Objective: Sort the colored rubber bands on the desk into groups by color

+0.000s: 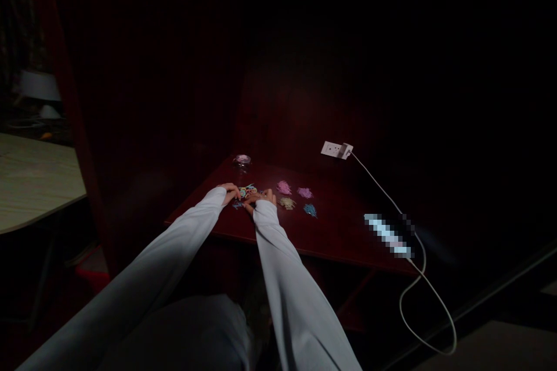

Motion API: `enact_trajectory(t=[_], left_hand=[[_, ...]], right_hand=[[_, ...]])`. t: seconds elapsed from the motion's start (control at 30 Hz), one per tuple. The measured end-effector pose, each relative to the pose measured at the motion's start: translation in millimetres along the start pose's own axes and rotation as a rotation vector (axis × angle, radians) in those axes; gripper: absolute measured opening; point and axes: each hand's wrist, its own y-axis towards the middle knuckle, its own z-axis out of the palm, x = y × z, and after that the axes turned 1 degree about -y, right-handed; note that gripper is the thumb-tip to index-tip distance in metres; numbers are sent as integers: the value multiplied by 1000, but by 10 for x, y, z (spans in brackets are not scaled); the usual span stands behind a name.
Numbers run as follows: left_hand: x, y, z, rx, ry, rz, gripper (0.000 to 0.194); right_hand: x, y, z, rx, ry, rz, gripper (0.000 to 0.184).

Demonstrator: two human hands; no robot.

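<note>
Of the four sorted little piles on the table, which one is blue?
The blue pile, the one farthest right and nearest the table's front edge; the others are two pink piles and a yellowish pile.

white cable (429, 287), wall socket (336, 149)

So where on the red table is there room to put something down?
Bare room on the table: between the blue pile and the white cable. It is crowded by the left hand and right hand, at the mixed heap.
</note>
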Motion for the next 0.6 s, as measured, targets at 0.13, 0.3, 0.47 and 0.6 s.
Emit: enact_trajectory(t=[0.13,0.3,0.47,0.6], left_hand=[[-3,-14,-1,-17,5,24,25],[-2,-24,16,-46,50,79,20],[-15,-27,66,-17,119,79,25],[-44,-55,94,40,162,103,39]], right_hand=[[21,19,-2,11,-32,-23,17],[43,17,1,-23,-65,-12,24],[1,10,26,-84,36,56,31],[-64,15,93,-137,135,177,28]])
